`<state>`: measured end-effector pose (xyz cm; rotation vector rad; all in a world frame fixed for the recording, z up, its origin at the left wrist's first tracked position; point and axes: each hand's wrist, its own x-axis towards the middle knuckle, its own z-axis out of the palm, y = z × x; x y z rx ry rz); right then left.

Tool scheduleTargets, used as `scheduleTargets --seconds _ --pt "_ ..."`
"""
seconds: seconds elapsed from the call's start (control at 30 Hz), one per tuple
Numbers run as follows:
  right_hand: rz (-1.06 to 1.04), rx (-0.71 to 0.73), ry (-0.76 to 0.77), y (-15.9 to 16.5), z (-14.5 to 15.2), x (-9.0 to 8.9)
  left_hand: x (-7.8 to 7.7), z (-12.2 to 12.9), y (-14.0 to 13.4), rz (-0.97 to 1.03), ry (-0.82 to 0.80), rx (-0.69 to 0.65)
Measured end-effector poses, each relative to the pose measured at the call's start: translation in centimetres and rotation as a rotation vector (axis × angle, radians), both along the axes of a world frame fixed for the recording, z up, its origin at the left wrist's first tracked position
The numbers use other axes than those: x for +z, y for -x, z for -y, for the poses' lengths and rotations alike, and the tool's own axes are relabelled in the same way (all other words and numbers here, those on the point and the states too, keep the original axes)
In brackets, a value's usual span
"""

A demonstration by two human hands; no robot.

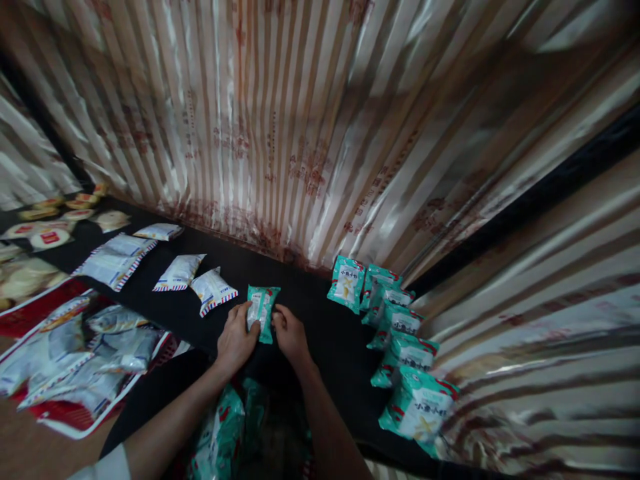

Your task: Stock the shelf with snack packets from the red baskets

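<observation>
A small green snack bag (pixel 259 308) with a pale panel is between my hands, above the black table. My left hand (pixel 237 339) grips it from the left, thumb across its front and fingers along the side. At its right edge my right hand (pixel 291 335) is closed, with curled fingers pinching the bag's side. Just left of it lie white snack bags (pixel 215 288) with red-and-blue striped edges. To the right, several matching green snack bags (pixel 421 408) are set in a row, and another green bag (pixel 347 283) leans at the row's far end.
A red bag with a white rim (pixel 80 432) holds several white snack packs at the lower left. More green bags (pixel 225 427) sit below my forearms. Round pale packs (pixel 50 237) lie at the table's far left. Striped plastic sheeting (pixel 280 133) hangs behind the black table (pixel 320 360).
</observation>
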<state>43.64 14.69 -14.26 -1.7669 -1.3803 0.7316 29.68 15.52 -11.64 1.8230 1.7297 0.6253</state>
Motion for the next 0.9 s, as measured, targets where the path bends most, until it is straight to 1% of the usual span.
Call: scheduleTargets --seconds 0.07,0.13,0.2,0.23,0.3,0.4,0.5,0.67,0.77,0.9 --pt "0.055 -0.007 0.037 0.6 0.4 0.6 0.3 0.4 -0.4 0.04 0.027 -0.006" --pt "0.124 -0.042 0.07 0.7 0.9 1.2 0.8 0.8 -1.0 0.081 0.008 -0.009" --pt "0.134 -0.086 0.11 0.3 1.2 1.6 1.3 1.4 -1.9 0.129 -0.005 -0.013" --pt "0.092 -0.103 0.132 0.0 1.4 1.7 1.4 1.7 -2.3 0.152 -0.01 -0.018" --pt "-0.083 -0.134 0.165 -0.7 1.6 1.7 1.6 2.3 -3.2 0.195 -0.031 -0.037" --pt "-0.427 -0.2 0.146 -1.6 2.2 1.6 1.6 3.3 -4.5 0.25 -0.113 -0.08" --pt "-0.667 -0.262 0.136 -2.1 2.9 1.9 1.8 4.2 -5.8 0.277 -0.209 -0.135" --pt "-0.916 -0.303 0.115 -2.9 4.1 3.0 2.0 6.0 -7.6 0.256 -0.279 -0.267" --pt "-1.057 -0.29 0.097 -3.7 4.6 3.5 1.8 7.0 -8.5 0.272 -0.346 -0.342" --pt "-1.127 -0.287 0.068 -5.1 5.5 4.0 1.6 7.6 -9.2 0.354 -0.423 -0.419"
